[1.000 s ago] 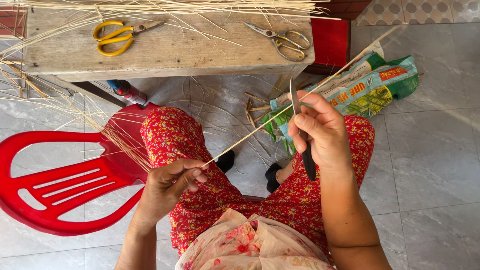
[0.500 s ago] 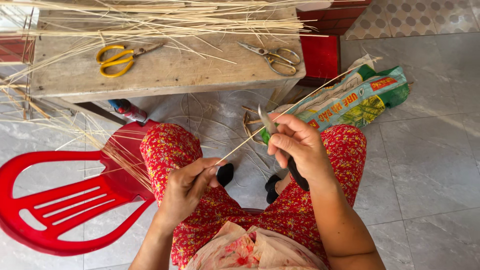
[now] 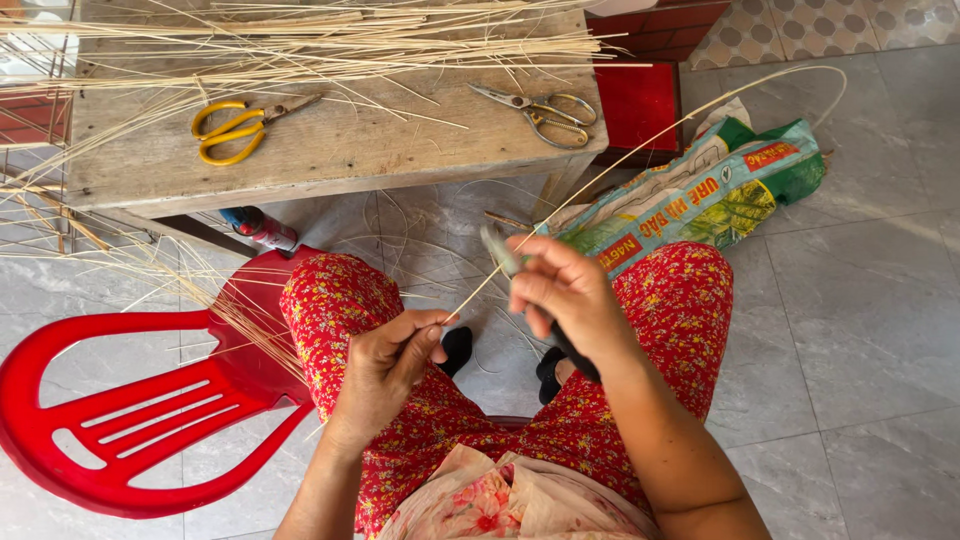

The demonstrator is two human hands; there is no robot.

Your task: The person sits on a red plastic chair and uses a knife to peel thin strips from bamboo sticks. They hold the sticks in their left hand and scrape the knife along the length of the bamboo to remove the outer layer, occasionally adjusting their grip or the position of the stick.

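My left hand (image 3: 385,360) pinches the near end of a strip (image 3: 600,180) over my lap. My right hand (image 3: 565,295) grips a knife (image 3: 497,247) against it. The strip arcs away past the desk (image 3: 330,160).

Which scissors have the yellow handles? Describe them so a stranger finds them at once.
Start at the wooden bench above the person's knees, strewn with pale strips. The yellow scissors lie on its left half, blades pointing right. The metal scissors near the right end are bare grey, with no colour on the handles.
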